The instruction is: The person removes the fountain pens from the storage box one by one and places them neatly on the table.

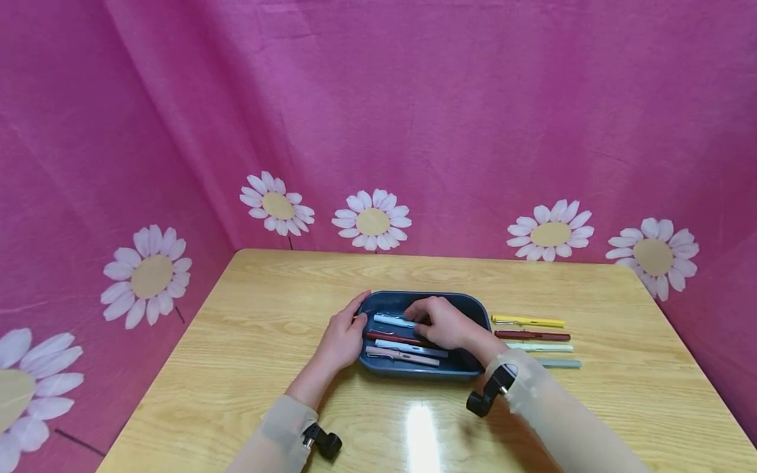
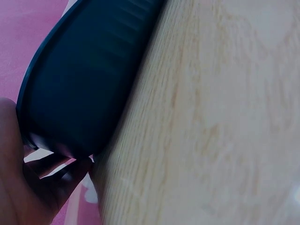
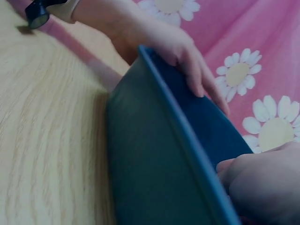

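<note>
A dark blue tray (image 1: 426, 374) stands on the table with several capped pens lying in it. My left hand (image 1: 345, 335) grips the tray's left end, thumb at the rim and fingers on the outer wall in the left wrist view. Inside the tray, my right hand (image 1: 447, 323) pinches the right end of a light blue pen (image 1: 390, 320) between thumb and fingers. Below that lie a dark red pen (image 1: 393, 338), a pale blue pen (image 1: 408, 347) and a beige-pink pen (image 1: 402, 357). The right hand covers the dark red pen's right end.
Right of the tray, a yellow pen (image 1: 532, 322), a dark red pen (image 1: 535, 336), a pale green pen (image 1: 547, 347) and a grey-blue pen (image 1: 562, 363) lie in a column on the wooden table (image 1: 266, 315). A pink curtain (image 1: 449, 131) with daisies hangs behind.
</note>
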A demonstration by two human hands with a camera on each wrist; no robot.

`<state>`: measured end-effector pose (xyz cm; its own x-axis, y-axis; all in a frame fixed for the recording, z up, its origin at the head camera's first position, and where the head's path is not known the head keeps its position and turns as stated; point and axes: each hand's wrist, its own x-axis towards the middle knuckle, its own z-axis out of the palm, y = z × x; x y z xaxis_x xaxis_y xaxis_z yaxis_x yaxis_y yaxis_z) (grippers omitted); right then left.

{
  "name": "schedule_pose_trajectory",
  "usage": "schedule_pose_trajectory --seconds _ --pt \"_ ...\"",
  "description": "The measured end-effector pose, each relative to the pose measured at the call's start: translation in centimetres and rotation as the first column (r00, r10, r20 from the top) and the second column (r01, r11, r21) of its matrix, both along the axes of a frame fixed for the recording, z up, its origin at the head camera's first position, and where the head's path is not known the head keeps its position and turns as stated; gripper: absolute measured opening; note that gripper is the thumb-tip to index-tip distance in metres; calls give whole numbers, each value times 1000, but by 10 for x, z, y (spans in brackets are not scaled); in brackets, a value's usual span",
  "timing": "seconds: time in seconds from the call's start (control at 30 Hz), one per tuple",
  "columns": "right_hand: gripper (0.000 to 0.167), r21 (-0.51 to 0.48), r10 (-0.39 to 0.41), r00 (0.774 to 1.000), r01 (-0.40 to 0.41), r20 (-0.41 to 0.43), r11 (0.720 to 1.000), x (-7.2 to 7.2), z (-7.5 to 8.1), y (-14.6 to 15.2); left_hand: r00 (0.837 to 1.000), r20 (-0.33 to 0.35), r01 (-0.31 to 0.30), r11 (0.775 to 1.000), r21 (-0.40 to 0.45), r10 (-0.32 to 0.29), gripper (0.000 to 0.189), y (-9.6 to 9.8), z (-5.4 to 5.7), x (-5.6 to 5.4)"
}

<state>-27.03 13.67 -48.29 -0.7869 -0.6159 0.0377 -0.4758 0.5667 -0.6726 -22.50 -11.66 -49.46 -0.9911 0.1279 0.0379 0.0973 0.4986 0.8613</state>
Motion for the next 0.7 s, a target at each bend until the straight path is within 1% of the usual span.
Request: schedule_pose_trajectory --seconds 0.1,0.2,0.4,0.5,0.7 --pt "29 40 -19 1000 19 3 999 1 -2 -3 1000 3 0 1000 1 0 51 0 -1 1" --pt "30 75 -28 1000 29 -9 997 1 -3 -5 1000 -9 2 1000 -1 -2 51 0 -2 0" --pt "28 101 -32 999 35 -33 994 3 -1 -5 1000 -29 7 1000 0 -7 50 0 -2 -1" --pt "27 91 -29 999 33 -46 995 3 -1 -5 1000 -22 6 1000 0 -6 50 0 -2 -1" --pt "26 37 -5 996 8 -90 999 3 -1 -2 1000 -24 5 1000 -3 -5 50 0 -1 -2"
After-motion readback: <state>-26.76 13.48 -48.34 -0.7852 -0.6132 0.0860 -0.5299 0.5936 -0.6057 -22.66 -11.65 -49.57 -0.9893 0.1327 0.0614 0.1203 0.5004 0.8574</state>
